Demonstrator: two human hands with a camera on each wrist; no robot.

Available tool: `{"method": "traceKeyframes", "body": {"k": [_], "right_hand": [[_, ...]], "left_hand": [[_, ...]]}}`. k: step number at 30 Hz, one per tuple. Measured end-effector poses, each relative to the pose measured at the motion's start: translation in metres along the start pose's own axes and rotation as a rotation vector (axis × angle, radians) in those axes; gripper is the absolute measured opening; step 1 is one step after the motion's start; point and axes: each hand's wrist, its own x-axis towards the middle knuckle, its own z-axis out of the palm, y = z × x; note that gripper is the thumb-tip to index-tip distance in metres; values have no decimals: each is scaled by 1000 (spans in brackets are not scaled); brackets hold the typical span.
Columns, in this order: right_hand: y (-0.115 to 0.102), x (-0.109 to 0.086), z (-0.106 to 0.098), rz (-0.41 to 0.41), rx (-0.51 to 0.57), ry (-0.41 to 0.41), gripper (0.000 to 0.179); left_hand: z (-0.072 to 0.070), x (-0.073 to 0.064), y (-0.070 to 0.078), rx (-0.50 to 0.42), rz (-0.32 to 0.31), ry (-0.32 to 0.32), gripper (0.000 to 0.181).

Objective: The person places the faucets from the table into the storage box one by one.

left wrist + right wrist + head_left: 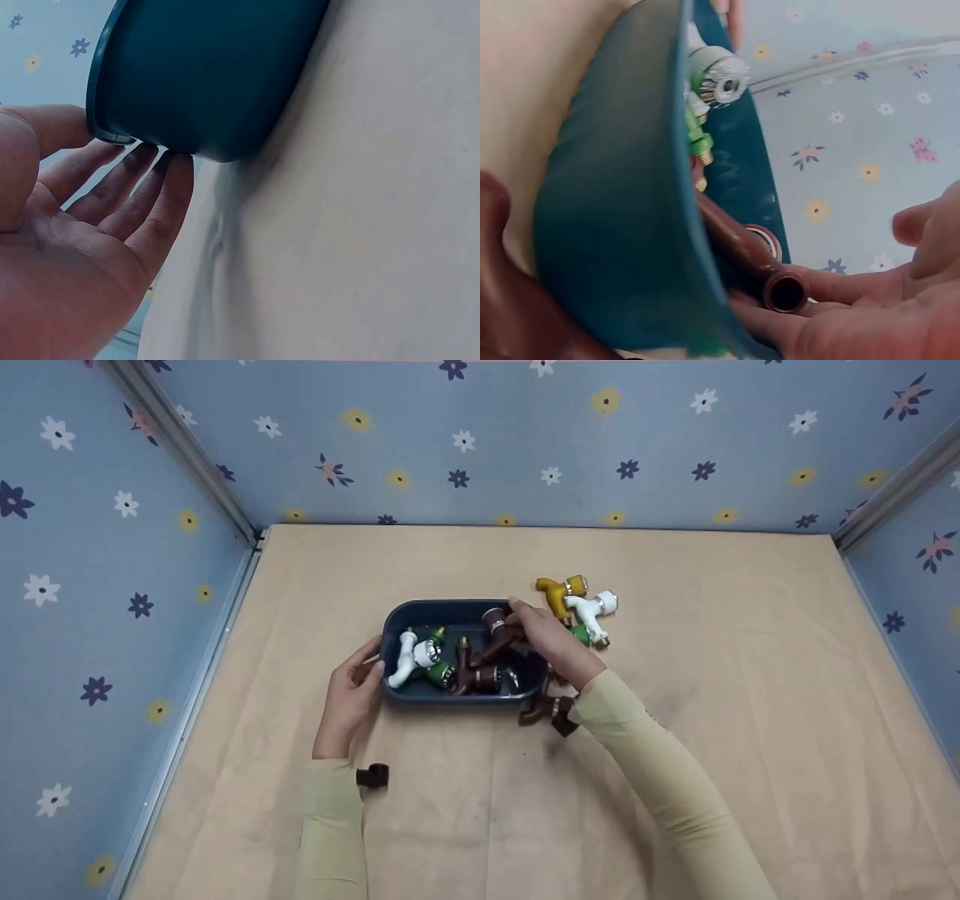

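A dark blue plastic tub (450, 699) stands on the table between both hands. My left hand (351, 690) grips its left end, thumb and fingers at the rim in the left wrist view. My right hand (559, 643) reaches over the right end. Its fingers touch a brown tap (739, 240) inside, while its thumb stands apart in the right wrist view. Also in the tub are a second brown tap (469, 679), a white tap (407, 660) and a green tap (440, 675), partly hidden by the white one.
Right of the tub lie a yellow tap (555, 594), a white tap (594, 613) and a partly hidden green tap (580, 634). Another brown tap (536, 711) lies by the tub's near right corner. Small black pieces (373, 775) sit beside the wrists. Flowered panels (510, 442) enclose the table.
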Motion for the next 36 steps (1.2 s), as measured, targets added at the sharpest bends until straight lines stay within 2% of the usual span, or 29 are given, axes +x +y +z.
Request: {"method": "traceKeyframes", "body": {"k": [4,7,12,16,23,30,33,36], "right_hand": [[-2,-3,-4,57,117,-86,68],[-3,-4,-6,77,164,-111,69],[-4,-7,-10,93,305,-131,72],[-5,-9,-14,109,406,-117,77],[-3,-13,-20,101,410,-132,79],[-3,-18,-24,85,456,-140,79],[-2,-22,-24,66,471,-139,75],[0,-29,-24,40,471,-134,73]], "left_hand": [[-1,1,-5,-2,-1,-3,45],[-1,1,-6,-6,2,-11,45],[1,0,-1,-20,16,-19,44],[1,0,1,-9,24,-14,44],[0,1,0,28,8,-14,44],[-5,9,-25,24,2,5,44],[-5,10,-27,23,7,4,44],[-5,7,-21,-1,6,4,44]]}}
